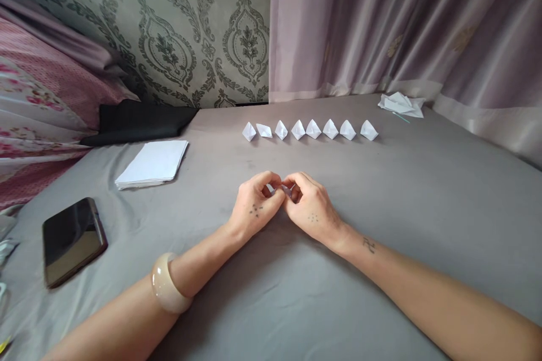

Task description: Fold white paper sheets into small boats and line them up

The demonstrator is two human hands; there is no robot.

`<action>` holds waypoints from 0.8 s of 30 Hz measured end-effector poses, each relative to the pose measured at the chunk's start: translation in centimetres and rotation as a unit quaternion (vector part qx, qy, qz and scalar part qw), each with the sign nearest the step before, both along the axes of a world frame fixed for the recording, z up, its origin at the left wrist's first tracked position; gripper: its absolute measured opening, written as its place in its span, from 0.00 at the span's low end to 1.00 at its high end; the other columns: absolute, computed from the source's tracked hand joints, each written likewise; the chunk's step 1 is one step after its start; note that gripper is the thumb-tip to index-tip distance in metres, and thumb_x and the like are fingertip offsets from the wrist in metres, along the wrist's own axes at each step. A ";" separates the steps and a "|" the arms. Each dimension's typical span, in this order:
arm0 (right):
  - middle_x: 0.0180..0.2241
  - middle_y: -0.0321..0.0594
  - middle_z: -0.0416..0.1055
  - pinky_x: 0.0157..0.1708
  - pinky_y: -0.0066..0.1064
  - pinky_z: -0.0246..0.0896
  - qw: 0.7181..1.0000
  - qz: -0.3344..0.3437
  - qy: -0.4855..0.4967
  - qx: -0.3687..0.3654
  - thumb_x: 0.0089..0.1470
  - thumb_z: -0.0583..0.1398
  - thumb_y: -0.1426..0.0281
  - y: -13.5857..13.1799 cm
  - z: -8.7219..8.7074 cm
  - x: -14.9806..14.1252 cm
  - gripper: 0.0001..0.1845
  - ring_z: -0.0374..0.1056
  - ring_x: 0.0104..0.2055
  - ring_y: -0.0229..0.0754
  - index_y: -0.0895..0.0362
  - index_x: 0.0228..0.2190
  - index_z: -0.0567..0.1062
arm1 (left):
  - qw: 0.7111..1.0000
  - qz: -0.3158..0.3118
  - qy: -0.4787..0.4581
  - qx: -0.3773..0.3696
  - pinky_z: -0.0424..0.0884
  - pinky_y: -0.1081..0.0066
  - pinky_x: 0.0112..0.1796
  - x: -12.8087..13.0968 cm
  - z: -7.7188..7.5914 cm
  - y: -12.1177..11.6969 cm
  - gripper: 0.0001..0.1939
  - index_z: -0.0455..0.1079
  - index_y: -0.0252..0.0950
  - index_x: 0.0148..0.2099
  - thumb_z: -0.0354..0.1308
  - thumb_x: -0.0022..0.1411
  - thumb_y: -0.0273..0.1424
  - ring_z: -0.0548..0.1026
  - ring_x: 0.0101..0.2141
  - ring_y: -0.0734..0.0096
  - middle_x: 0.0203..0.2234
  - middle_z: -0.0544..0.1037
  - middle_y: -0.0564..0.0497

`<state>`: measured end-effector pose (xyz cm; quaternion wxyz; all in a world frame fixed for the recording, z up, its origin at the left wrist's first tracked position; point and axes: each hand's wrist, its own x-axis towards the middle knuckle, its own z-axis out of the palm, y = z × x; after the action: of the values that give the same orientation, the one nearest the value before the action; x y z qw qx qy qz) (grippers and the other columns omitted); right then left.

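Observation:
Both hands meet over the middle of the grey cloth, pinching a small piece of folded white paper (287, 190) between thumbs and fingertips. My left hand (257, 198) grips its left side and my right hand (311, 203) its right side. Fingers hide most of the paper, so its folded shape cannot be made out. Beyond the hands stands a row of several small folded paper boats (313, 129); the second from the left lies tipped over.
A stack of white paper (154, 162) lies on the left, with a phone (74, 241) nearer me. Behind the stack is a folded black cloth (139, 120). Loose white papers (401, 104) and a thin teal stick (401, 118) lie at the back right, before the curtain (359, 28).

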<state>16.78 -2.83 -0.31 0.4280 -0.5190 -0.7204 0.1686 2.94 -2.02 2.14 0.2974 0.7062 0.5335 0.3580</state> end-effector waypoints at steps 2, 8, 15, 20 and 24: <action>0.31 0.38 0.71 0.31 0.28 0.60 1.000 -0.003 0.002 -0.007 0.51 0.58 0.75 0.0 0.0 0.0 0.04 0.66 0.28 0.36 0.55 0.32 0.69 | 1.000 -0.011 -0.008 -0.002 0.61 0.77 0.26 -0.2 -0.2 0.1 0.05 0.70 0.36 0.31 0.52 0.52 0.26 0.63 0.23 0.79 0.25 0.73 0.55; 0.31 0.37 0.71 0.32 0.27 0.60 1.000 0.004 -0.003 -0.008 0.50 0.57 0.77 -0.2 0.1 0.2 0.05 0.65 0.28 0.35 0.55 0.31 0.70 | 0.999 -0.027 -0.013 -0.012 0.59 0.78 0.25 -0.7 -0.6 0.3 0.05 0.69 0.36 0.32 0.53 0.52 0.27 0.61 0.22 0.79 0.22 0.68 0.57; 0.28 0.35 0.70 0.30 0.27 0.61 0.999 0.000 0.010 -0.038 0.49 0.57 0.76 -0.2 0.2 0.7 0.06 0.64 0.26 0.34 0.54 0.29 0.72 | 0.994 -0.106 0.021 0.025 0.62 0.78 0.26 -1.6 -0.9 0.6 0.04 0.68 0.36 0.33 0.52 0.55 0.27 0.63 0.22 0.81 0.25 0.70 0.55; 0.28 0.34 0.71 0.30 0.27 0.62 0.997 0.011 0.032 -0.062 0.48 0.58 0.74 -0.1 0.0 1.1 0.05 0.65 0.25 0.34 0.54 0.29 0.73 | 0.979 -0.186 0.055 0.070 0.65 0.77 0.28 -2.4 -1.0 0.8 0.06 0.67 0.36 0.37 0.51 0.56 0.25 0.67 0.25 0.80 0.35 0.72 0.51; 0.28 0.35 0.72 0.28 0.27 0.62 0.991 0.030 0.059 -0.115 0.48 0.58 0.72 -0.1 0.5 1.5 0.05 0.65 0.25 0.34 0.55 0.29 0.75 | 0.969 -0.225 0.065 0.082 0.65 0.77 0.27 -2.9 -1.0 1.0 0.04 0.66 0.37 0.37 0.52 0.58 0.25 0.68 0.26 0.80 0.37 0.72 0.51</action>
<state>18.32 -2.95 0.16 0.4019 -0.5320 -0.6853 0.2930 0.05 -1.00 1.15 0.2764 0.8518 0.3474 0.2780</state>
